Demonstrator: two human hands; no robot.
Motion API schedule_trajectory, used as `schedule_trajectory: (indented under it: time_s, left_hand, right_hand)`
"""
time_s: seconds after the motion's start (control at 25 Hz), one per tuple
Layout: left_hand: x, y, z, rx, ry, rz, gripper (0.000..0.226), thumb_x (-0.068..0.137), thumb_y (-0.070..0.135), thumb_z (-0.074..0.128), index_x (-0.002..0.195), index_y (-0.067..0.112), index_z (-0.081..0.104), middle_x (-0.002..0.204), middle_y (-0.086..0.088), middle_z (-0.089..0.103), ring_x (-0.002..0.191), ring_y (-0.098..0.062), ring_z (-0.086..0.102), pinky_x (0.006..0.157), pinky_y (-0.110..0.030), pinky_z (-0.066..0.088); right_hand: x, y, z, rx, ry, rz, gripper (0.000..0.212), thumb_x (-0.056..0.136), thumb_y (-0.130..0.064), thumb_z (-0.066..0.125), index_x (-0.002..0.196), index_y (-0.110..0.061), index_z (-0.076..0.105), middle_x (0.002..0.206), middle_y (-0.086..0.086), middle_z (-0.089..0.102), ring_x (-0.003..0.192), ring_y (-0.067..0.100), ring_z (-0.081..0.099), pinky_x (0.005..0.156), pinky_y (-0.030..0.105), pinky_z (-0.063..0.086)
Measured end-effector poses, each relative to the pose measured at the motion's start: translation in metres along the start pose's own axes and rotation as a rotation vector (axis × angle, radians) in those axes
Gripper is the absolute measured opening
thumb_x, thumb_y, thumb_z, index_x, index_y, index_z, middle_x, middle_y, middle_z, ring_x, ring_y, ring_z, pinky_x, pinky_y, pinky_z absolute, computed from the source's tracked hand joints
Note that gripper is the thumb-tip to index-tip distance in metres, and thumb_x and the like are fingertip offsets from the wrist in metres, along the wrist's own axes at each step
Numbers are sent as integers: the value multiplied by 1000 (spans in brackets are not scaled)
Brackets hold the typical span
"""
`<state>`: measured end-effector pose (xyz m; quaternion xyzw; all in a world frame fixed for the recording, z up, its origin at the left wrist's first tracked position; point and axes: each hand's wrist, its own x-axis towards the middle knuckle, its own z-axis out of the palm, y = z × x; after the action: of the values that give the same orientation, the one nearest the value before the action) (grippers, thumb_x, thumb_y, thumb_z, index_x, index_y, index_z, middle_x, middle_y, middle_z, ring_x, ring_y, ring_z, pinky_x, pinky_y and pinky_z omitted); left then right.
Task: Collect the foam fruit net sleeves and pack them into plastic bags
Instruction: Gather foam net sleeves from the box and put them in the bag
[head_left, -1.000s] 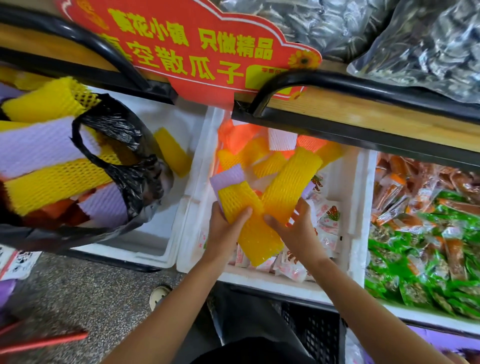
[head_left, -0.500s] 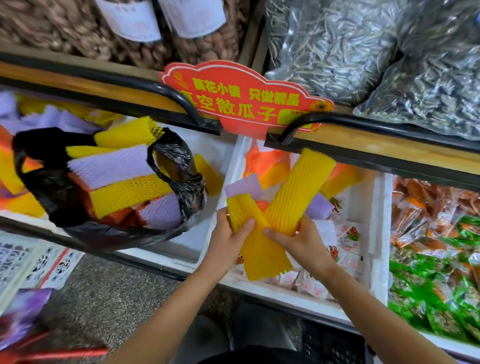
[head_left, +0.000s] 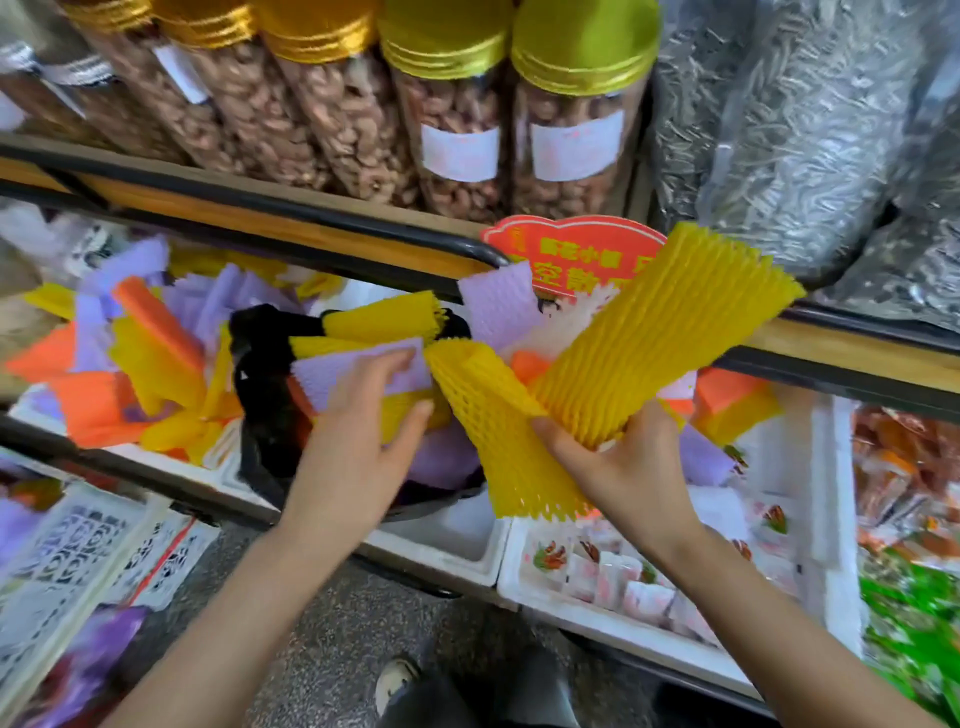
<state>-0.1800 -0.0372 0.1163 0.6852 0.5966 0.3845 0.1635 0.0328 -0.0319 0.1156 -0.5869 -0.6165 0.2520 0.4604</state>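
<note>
Right hand (head_left: 623, 467) is clamped round the lower ends of two yellow foam sleeves (head_left: 660, 338), which fan apart just right of the black plastic bag (head_left: 260, 410). Left hand (head_left: 358, 436) is spread with straight fingers at the bag's mouth, over a lilac sleeve (head_left: 358, 369), gripping nothing. The bag looks well stuffed with yellow and lilac sleeves, so I'd judge the job about midway: loose sleeves (head_left: 150, 358) lie heaped unpacked left of the bag, with orange sleeves (head_left: 727, 389) beyond the right hand
</note>
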Motion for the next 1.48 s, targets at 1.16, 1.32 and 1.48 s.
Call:
schedule_trajectory:
  time_s: [1.16, 1.32, 1.48]
  left_hand:
    - [67, -169, -131, -751, 317, -478, 24, 100, 21, 46, 83, 28, 61, 85, 2, 60, 80, -13, 56, 70, -35, 49]
    - [63, -173, -131, -753, 306, -489, 21, 99, 22, 48, 83, 29, 61, 84, 1, 59, 82, -16, 54, 78, -45, 50]
    - [58, -177, -126, -735, 238, -460, 15, 86, 39, 54, 79, 38, 67, 87, -8, 53, 85, -21, 49, 82, -57, 46]
  right_hand:
    - [57, -73, 244, -682, -657, -315, 40, 98, -41, 41, 130, -17, 44, 110, 15, 65, 97, 39, 59, 78, 42, 45]
    - [75, -67, 257, -1010, -746, -196, 41, 92, -41, 55, 126, -21, 50, 122, 10, 57, 111, 32, 55, 77, 35, 40]
    - [63, -76, 259, -647, -656, -222, 41, 89, -18, 61, 125, -14, 41, 119, 8, 52, 96, 33, 59, 73, 39, 47]
